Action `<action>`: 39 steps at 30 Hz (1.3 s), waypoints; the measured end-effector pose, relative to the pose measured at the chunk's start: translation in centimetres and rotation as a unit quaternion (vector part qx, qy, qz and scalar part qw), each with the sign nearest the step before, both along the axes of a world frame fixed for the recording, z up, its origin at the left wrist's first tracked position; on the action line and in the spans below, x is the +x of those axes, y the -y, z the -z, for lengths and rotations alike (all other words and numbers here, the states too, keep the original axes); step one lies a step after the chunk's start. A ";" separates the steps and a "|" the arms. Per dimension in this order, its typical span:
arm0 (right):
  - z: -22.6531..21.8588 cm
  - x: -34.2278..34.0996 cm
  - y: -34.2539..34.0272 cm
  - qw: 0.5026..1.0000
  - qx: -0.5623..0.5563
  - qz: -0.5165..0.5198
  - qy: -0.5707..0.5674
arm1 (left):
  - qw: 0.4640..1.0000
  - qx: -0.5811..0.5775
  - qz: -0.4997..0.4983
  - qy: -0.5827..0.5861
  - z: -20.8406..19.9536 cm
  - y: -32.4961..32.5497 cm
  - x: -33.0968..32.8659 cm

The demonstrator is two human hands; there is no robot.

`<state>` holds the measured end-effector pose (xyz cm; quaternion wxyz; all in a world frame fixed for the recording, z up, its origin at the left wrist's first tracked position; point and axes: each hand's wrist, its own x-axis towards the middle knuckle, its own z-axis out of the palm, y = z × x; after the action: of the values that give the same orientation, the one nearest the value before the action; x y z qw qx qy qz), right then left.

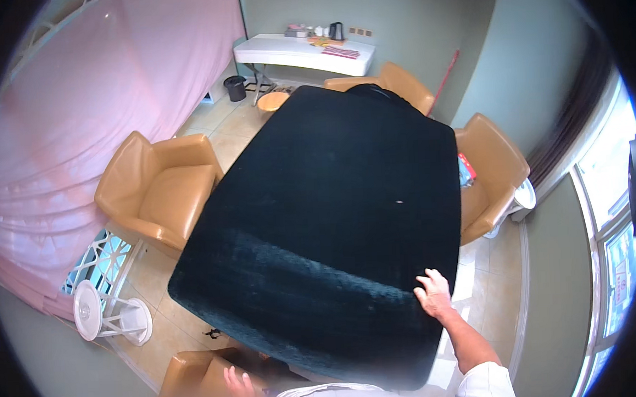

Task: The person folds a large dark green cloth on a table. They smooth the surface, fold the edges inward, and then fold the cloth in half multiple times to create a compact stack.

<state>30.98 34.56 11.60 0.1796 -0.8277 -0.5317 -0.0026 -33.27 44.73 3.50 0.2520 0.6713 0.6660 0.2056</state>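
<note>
The right hand (433, 293) lies spread on the desk (333, 219) near corner; the left hand (239, 386) rests open on a chair (198, 377). The desk seems heavy and stiff; grip its edges.

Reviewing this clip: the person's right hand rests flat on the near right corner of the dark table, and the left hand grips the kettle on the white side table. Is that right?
Not quite. In the head view the left hand rests on the back of the tan chair at the near edge, far from the kettle. The right hand does lie on the dark table at its near right corner.
</note>
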 end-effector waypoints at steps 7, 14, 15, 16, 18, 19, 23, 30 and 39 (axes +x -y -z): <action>0.3 -7.8 -4.6 0.917 -0.150 0.370 -0.016 | 0.997 -0.016 -0.045 0.056 1.8 -11.6 -7.8; -0.8 -21.2 -26.6 0.997 -0.011 0.060 0.042 | 0.997 -0.010 -0.068 0.018 2.4 -22.0 -14.3; -1.1 -23.2 -29.2 0.999 -0.021 0.040 0.031 | 0.998 -0.017 -0.065 0.019 2.1 -23.0 -14.1; -0.6 -24.3 -31.4 0.999 -0.018 0.020 0.031 | 0.997 -0.024 -0.063 0.019 1.9 -24.0 -13.7; 0.6 -26.5 -36.4 0.999 0.024 -0.022 0.029 | 0.998 -0.027 -0.058 0.010 0.8 -25.3 -14.2; 0.7 -27.8 -38.9 0.999 0.035 -0.033 0.021 | 0.998 -0.013 -0.061 0.005 -0.2 -25.4 -14.4; 3.2 -31.1 -43.8 0.999 0.025 -0.017 0.011 | 0.999 0.014 -0.042 0.006 -4.1 -28.2 -13.9; 4.9 -32.9 -45.6 0.999 0.011 0.031 0.041 | 1.000 0.009 0.001 0.028 -5.0 -36.4 -12.9; 4.4 -33.5 -45.7 0.988 -0.109 0.082 0.071 | 0.957 -0.033 0.208 0.201 0.2 -54.5 -6.5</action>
<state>-2.56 80.23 7.20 0.0492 -0.8807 -0.4707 -0.0183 -39.76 99.21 3.28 0.4396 0.7315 0.4533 0.2573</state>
